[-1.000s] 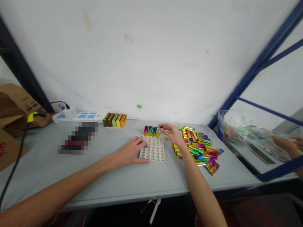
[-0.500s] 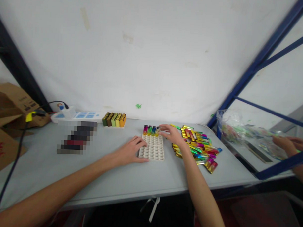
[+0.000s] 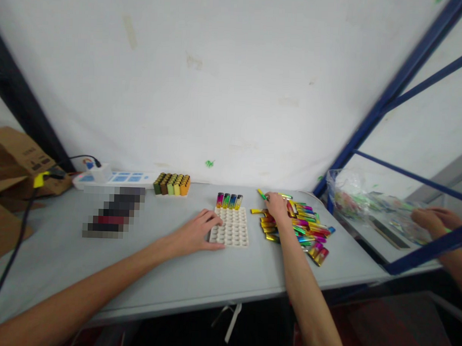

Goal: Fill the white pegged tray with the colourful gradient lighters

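Observation:
A white tray [image 3: 234, 235] with rows of round holes lies before me. In its far row stand several shiny lighters [image 3: 226, 200] in pink, green, blue and yellow. My left hand [image 3: 198, 231] grips the tray's left side, thumb by the near corner and fingers over the edge. My right hand [image 3: 277, 206] is at the far left of a heap of metallic lighters [image 3: 307, 221], its fingers closed on a green and yellow lighter [image 3: 261, 194]. The fingertips are partly hidden there.
Behind on the left are a full block of lighters [image 3: 172, 184] and a power strip [image 3: 134, 178]. A cardboard box [image 3: 10, 205] and a black cable [image 3: 22, 236] lie far left. At right, a blue frame post [image 3: 388, 105] and another person's hands [image 3: 436, 219] by plastic bags.
My right hand has left the far row of the tray and moved right to the heap, taking hold of a lighter. My left hand stays on the tray.

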